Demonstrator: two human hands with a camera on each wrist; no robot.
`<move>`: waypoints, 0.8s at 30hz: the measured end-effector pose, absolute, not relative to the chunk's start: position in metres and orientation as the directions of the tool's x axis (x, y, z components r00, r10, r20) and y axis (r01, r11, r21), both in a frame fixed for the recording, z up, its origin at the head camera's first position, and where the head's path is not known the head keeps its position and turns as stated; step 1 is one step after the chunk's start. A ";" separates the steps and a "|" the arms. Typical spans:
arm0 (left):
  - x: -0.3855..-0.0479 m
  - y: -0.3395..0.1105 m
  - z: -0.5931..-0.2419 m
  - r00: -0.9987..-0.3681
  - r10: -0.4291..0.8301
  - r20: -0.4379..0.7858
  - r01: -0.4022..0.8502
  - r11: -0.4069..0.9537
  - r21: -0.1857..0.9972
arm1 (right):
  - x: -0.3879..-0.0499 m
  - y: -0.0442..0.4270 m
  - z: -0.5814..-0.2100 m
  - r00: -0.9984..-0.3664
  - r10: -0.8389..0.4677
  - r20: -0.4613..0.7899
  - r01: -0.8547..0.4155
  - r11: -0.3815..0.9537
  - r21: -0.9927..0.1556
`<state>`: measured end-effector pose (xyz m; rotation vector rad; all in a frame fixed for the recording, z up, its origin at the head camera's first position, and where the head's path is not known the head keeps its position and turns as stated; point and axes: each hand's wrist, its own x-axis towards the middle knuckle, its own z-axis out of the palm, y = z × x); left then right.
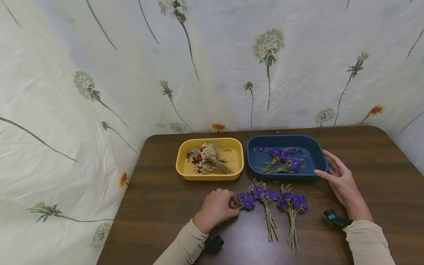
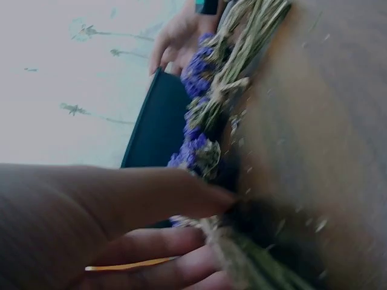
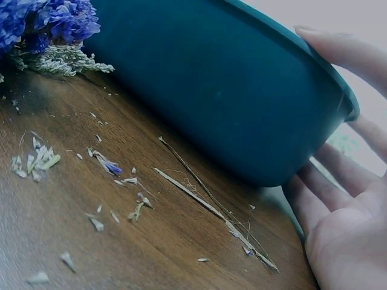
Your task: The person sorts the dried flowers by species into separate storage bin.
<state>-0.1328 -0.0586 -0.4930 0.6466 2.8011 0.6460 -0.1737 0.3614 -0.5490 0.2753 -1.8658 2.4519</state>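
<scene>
My left hand (image 1: 218,207) pinches a small tied bunch of purple dried flowers (image 1: 246,201) between thumb and fingers, low over the table; its stems (image 2: 242,260) run past the fingers in the left wrist view. At the right end of the blue tray (image 1: 285,176), my right hand (image 1: 341,180) holds the corner, with the thumb on the rim and the fingers along the outer side. Purple flower bunches (image 1: 293,164) lie inside that tray. In front of it lie two more tied bunches, a middle one (image 1: 269,197) and a right one (image 1: 294,202).
Left of the blue tray stands a yellow tray (image 1: 210,177) holding a mixed bunch of white and red dried flowers (image 1: 208,158). Stem bits (image 3: 205,205) and petals litter the brown table (image 1: 155,206). A flower-print sheet (image 1: 218,73) hangs behind the table.
</scene>
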 end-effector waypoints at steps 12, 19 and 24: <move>-0.142 -0.067 -0.495 -0.851 0.502 -0.158 0.325 0.738 0.592 | -0.173 0.362 -0.550 -0.980 -0.081 0.182 -0.153 -0.283 -0.947; -0.145 -0.069 -0.491 -0.847 0.509 -0.154 0.298 0.694 0.655 | -0.173 0.362 -0.550 -0.982 -0.074 0.171 -0.146 -0.266 -0.953; -0.147 -0.073 -0.488 -0.834 0.529 -0.155 0.297 0.669 0.682 | -0.173 0.362 -0.550 -0.983 -0.073 0.168 -0.144 -0.262 -0.954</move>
